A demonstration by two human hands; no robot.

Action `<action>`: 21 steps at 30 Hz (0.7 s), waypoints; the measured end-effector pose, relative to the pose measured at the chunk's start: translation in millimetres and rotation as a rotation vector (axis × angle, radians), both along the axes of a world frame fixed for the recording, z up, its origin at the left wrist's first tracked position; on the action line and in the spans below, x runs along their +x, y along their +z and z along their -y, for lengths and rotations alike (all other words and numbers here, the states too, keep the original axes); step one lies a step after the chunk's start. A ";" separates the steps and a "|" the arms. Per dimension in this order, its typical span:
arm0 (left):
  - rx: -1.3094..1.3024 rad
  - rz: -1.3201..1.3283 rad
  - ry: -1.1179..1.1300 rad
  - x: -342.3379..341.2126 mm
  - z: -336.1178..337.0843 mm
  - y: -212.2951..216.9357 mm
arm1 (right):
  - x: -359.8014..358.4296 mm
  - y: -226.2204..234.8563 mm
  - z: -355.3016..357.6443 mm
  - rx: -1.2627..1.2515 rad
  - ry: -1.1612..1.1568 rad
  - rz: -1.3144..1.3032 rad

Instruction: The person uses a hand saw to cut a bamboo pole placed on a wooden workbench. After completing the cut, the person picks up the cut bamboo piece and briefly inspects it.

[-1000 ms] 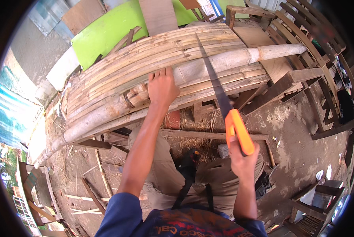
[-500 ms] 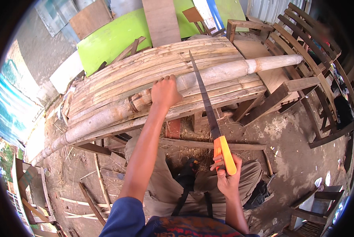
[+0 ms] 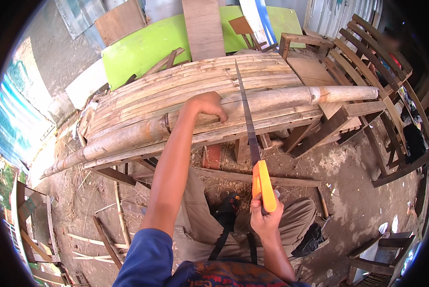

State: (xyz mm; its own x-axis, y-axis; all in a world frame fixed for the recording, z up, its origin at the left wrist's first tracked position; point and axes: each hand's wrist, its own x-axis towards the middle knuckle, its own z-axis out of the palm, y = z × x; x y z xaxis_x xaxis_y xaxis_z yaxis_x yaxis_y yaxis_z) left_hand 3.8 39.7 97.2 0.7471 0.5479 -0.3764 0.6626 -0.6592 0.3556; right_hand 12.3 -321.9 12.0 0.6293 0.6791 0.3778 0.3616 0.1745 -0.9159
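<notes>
A long, thick bamboo pole (image 3: 150,129) lies crosswise on a bench of split bamboo slats (image 3: 176,81), its ends sticking out past both sides. My left hand (image 3: 207,104) is wrapped over the top of the pole near its middle, thumb down the near side. In my right hand (image 3: 266,214) is the orange handle of a handsaw (image 3: 264,184). The saw's long dark blade points away from me and crosses the pole just right of my left hand. Whether its teeth touch the bamboo I cannot tell.
Wooden frames and a slatted bench (image 3: 363,62) stand at the right, close to the pole's right end. A bright green panel (image 3: 152,45) leans behind the slats. Wood strips (image 3: 104,239) lie on the dirt floor at left. A wooden chair (image 3: 384,258) stands at lower right.
The pole has swung, its right end nearer to me and its left end farther. My left hand has shifted its grip, thumb now on the near side. The saw handle has moved slightly left.
</notes>
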 end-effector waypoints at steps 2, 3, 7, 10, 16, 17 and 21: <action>0.000 0.031 -0.003 -0.7 -3.2 -0.5 | 3.0 -1.0 -0.6 0.002 0.001 -0.003; 0.023 0.063 -0.016 -1.5 -3.9 -4.2 | 6.1 -4.3 3.5 -0.002 0.008 -0.017; 0.047 0.128 -0.045 -7.5 -3.9 -3.6 | 7.0 0.1 1.6 -0.018 -0.001 0.007; 0.337 0.047 -0.092 -1.1 29.5 6.2 | 8.9 6.9 1.0 -0.030 -0.016 0.033; 0.539 0.150 0.042 -3.9 50.5 -16.4 | 7.7 -8.1 4.0 -0.006 -0.043 -0.144; 0.537 0.151 0.055 -3.6 53.1 -16.7 | 5.3 -7.8 5.4 -0.003 -0.056 -0.160; 0.631 0.217 0.066 -6.2 57.0 -30.7 | -2.3 -10.5 6.6 -0.001 -0.032 -0.169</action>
